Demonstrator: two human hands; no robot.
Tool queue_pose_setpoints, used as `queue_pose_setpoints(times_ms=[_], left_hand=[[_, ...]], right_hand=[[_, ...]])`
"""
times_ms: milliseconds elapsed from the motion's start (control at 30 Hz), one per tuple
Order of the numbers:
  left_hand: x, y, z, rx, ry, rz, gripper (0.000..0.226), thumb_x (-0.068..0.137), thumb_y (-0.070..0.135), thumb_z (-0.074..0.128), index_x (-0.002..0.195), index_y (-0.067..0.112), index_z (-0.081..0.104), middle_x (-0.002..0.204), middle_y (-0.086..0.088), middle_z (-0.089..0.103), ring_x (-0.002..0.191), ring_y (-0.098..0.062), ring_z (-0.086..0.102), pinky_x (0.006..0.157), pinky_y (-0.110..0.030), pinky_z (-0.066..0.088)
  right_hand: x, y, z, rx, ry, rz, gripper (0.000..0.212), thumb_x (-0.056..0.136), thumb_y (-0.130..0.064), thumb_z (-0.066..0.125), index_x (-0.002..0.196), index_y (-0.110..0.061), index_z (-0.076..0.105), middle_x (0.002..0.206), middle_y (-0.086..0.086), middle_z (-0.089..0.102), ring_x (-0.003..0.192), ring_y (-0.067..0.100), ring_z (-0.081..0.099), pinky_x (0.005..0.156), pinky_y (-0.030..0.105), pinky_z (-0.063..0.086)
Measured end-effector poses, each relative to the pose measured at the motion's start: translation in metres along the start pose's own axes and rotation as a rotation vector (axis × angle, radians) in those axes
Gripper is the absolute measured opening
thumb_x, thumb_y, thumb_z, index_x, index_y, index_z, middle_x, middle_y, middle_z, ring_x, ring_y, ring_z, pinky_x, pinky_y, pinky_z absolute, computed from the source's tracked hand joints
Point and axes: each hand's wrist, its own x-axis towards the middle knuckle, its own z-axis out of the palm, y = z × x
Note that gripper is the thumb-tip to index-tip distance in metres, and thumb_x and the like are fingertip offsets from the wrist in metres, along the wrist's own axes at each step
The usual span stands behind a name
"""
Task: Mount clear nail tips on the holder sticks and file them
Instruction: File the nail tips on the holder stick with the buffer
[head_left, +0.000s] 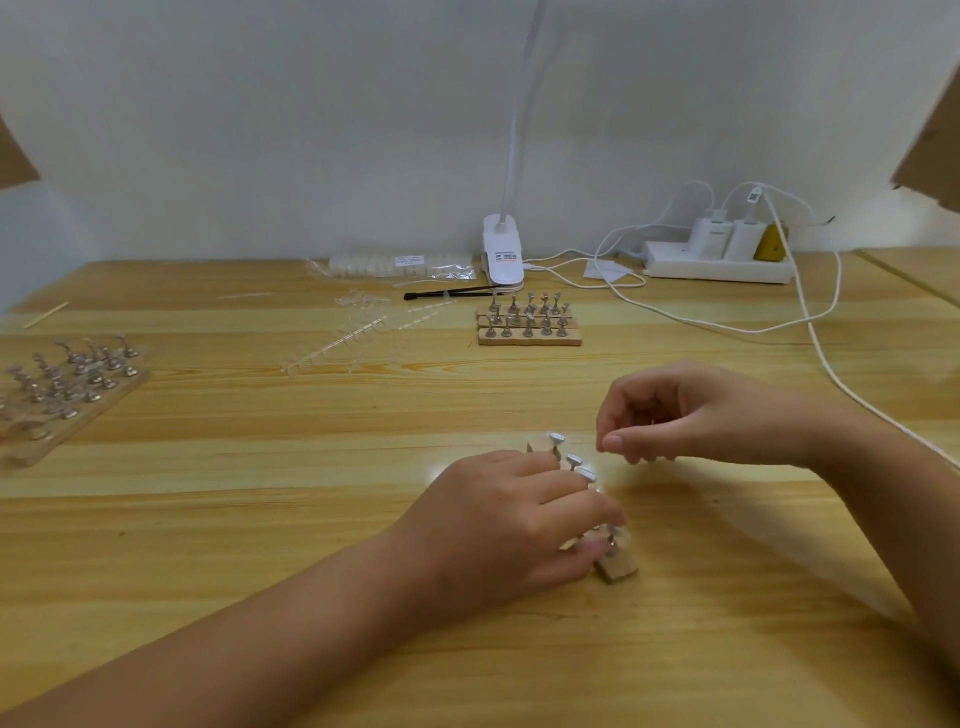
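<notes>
Holder strip (618, 566) sits front-centre on the worktop (260, 545), running diagonally away from us. Left grip (509, 519) lies over it, fingers curled across the row, thumb and forefinger closed on the stick at the near end. Three metal-topped holder sticks (574, 460) stick out past the fingertips at the far end.

Right grip (691, 415) hovers just beyond and right of the strip, not touching it. Fingers curled, thumb tip against forefinger tip. We can't tell if a clear tip is in that pinch; too small to see.

Clear nail tip strips (343, 338) lie loose mid-worktop, well apart from both grips. A bag of tips (400, 265) lies against the wall behind them.

We see a second rack of sticks (529, 325) rear-centre and a third rack (67, 384) at the left edge, blurred. A black brush (452, 293) lies between the bag and the rear rack, beside the white clamp lamp (503, 254). Power strip (719, 265) rear right, with white cables (810, 322) trailing across the worktop. A thin wooden stick (45, 314) lies far left.
</notes>
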Motion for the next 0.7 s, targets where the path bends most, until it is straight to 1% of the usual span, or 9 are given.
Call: queue_pose_setpoints(times_ms=[67,133,233,367,433,467,533,633,700], left_hand=[[0.000,0.001,-0.001,-0.005,-0.013,-0.008,0.009,0.088,0.027,0.071,0.092,0.020,0.075,0.081,0.008,0.070,0.073,-0.013,0.062,0.063,-0.026,0.050],[0.001,0.001,-0.001,0.002,-0.013,-0.003,0.009,0.089,0.026,0.068,0.090,0.019,0.074,0.081,0.007,0.070,0.074,-0.014,0.063,0.063,-0.028,0.052],[0.000,0.001,-0.002,0.038,-0.017,0.046,0.011,0.091,0.022,0.064,0.085,0.018,0.073,0.078,0.005,0.069,0.071,-0.014,0.063,0.061,-0.030,0.052],[0.000,0.002,-0.003,0.103,-0.003,0.135,0.016,0.092,0.018,0.059,0.080,0.018,0.071,0.071,0.005,0.063,0.066,-0.014,0.058,0.058,-0.029,0.049],[0.001,0.004,-0.005,0.046,0.039,0.116,0.013,0.090,0.018,0.063,0.080,0.017,0.072,0.071,0.006,0.063,0.066,-0.014,0.056,0.059,-0.028,0.048],[0.002,0.005,-0.006,-0.036,0.075,0.063,0.010,0.088,0.018,0.066,0.080,0.016,0.072,0.070,0.006,0.062,0.065,-0.013,0.055,0.060,-0.027,0.047],[0.002,0.006,-0.009,-0.309,0.139,-0.140,0.004,0.087,0.018,0.070,0.083,0.015,0.070,0.069,0.008,0.058,0.065,-0.008,0.052,0.061,-0.022,0.044],[0.004,-0.001,-0.015,-0.801,0.168,-0.546,0.009,0.086,0.023,0.073,0.088,0.018,0.066,0.079,0.005,0.068,0.072,-0.008,0.064,0.064,-0.016,0.047],[0.005,-0.008,-0.016,-1.047,0.219,-0.757,0.015,0.083,0.028,0.075,0.087,0.017,0.065,0.085,0.000,0.074,0.080,-0.012,0.071,0.067,-0.016,0.050]], right_hand=[[0.003,0.001,0.003,-0.001,0.000,0.015,0.003,0.087,-0.031,0.070,0.084,-0.030,0.071,0.074,-0.007,0.067,0.069,0.003,0.059,0.062,0.016,0.047],[0.004,0.002,0.004,0.001,0.013,0.027,0.004,0.086,-0.031,0.070,0.085,-0.028,0.071,0.074,-0.008,0.067,0.068,0.002,0.059,0.062,0.015,0.046],[0.005,0.003,0.005,0.015,0.026,0.034,0.004,0.087,-0.028,0.070,0.087,-0.024,0.072,0.073,-0.009,0.066,0.066,0.000,0.058,0.060,0.013,0.045],[0.006,0.004,0.008,-0.007,0.025,0.035,0.003,0.089,-0.025,0.070,0.086,-0.024,0.072,0.074,-0.009,0.065,0.066,0.002,0.055,0.061,0.014,0.044],[0.006,0.003,0.008,0.003,0.036,0.029,0.005,0.088,-0.026,0.070,0.088,-0.021,0.072,0.075,-0.008,0.066,0.067,0.003,0.056,0.061,0.015,0.045],[0.006,0.002,0.008,0.016,0.049,0.020,0.008,0.087,-0.027,0.070,0.089,-0.020,0.072,0.074,-0.006,0.066,0.067,0.003,0.057,0.060,0.015,0.045],[0.004,0.000,0.006,0.054,0.097,-0.023,0.016,0.084,-0.033,0.068,0.090,-0.019,0.072,0.073,-0.004,0.067,0.067,0.005,0.058,0.060,0.018,0.046],[0.001,-0.005,0.005,0.147,0.183,-0.135,0.014,0.085,-0.032,0.066,0.094,-0.022,0.072,0.076,-0.005,0.066,0.069,0.004,0.058,0.061,0.017,0.047],[0.002,-0.009,0.009,0.188,0.229,-0.205,0.013,0.086,-0.027,0.067,0.098,-0.021,0.071,0.080,-0.007,0.066,0.072,0.002,0.059,0.064,0.016,0.048]])
